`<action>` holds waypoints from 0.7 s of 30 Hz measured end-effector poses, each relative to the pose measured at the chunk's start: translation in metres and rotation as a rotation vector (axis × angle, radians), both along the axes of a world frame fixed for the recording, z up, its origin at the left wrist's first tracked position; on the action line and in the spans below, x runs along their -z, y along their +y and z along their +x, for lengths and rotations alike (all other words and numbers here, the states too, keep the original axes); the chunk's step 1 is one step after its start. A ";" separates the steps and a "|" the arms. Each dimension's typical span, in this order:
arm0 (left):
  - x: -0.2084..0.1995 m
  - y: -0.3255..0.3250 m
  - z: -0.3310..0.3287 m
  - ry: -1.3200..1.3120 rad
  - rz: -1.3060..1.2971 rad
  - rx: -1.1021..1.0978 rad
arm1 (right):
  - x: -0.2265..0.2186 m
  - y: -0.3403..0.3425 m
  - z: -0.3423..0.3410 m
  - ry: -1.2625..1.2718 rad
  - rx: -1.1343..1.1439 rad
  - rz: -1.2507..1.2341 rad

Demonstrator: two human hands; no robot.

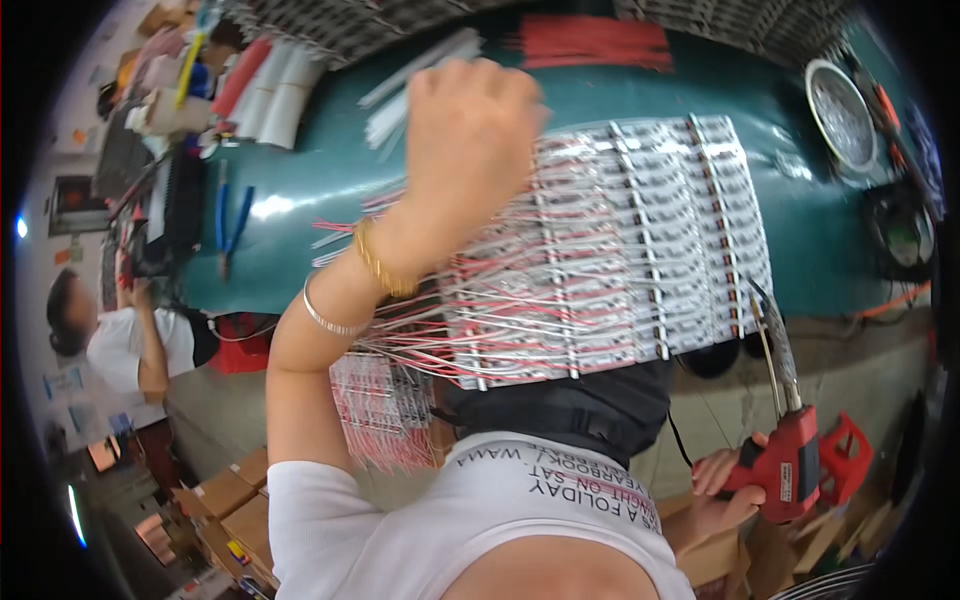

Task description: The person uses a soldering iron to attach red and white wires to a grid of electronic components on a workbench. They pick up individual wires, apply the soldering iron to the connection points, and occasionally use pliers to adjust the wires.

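Note:
My left hand (470, 140) is raised over the far left part of a panel of small silvery circuit boards (690, 230), its fingers curled closed and slightly blurred. Whatever lies inside them is hidden. Just beside the hand is a loose pile of white wires (390, 120). Many red and white wires (430, 335) trail off the panel's left side beneath my forearm. In my right hand (730, 485) is a red soldering gun (785, 470), gripped by its handle at the lower right. Its long metal tip points up to the panel's near right corner.
On the green table (290, 215) lie blue-handled pliers (232, 225), a bundle of red wires (595, 45) and white rolls (290, 95). A metal bowl (840, 115) stands at far right. Another wired panel (380, 405) hangs low left. A co-worker (140, 345) is at left.

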State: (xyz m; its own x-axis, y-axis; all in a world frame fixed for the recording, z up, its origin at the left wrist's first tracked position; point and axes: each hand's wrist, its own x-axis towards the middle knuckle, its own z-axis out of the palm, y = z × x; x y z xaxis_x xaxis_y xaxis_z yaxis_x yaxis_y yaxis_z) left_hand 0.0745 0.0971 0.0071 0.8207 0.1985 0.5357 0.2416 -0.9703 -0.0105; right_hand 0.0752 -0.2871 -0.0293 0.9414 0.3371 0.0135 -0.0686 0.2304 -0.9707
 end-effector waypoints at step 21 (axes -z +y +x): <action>0.003 0.099 -0.005 -0.112 0.054 -0.041 | -0.003 -0.001 0.004 0.013 0.013 -0.039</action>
